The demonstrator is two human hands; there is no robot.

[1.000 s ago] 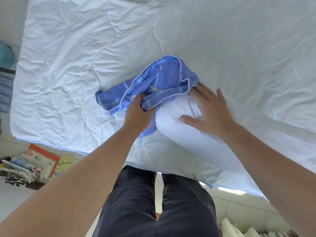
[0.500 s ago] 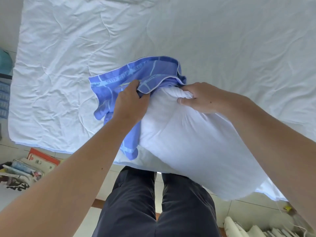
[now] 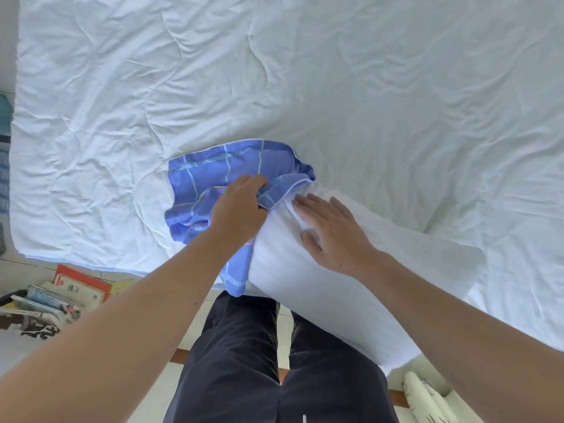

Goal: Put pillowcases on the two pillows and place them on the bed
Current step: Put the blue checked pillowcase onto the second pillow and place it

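A white pillow lies across the near edge of the bed, its far end tucked into the mouth of a blue checked pillowcase. The pillowcase is bunched on the sheet and covers only the pillow's tip. My left hand grips the pillowcase's opening edge at the pillow's left side. My right hand lies flat on top of the pillow with straight fingers, pressing it just behind the opening. Only one pillow is in view.
The bed is covered by a wrinkled white sheet. On the floor at the lower left lies a pile of books and magazines. My dark-trousered legs stand against the bed's edge. A white object sits on the floor at lower right.
My right hand let go of the pillow's bunched corner and flattened onto the pillow's top. The pillow has dropped lower onto the bed. My left hand still holds the pillowcase edge.
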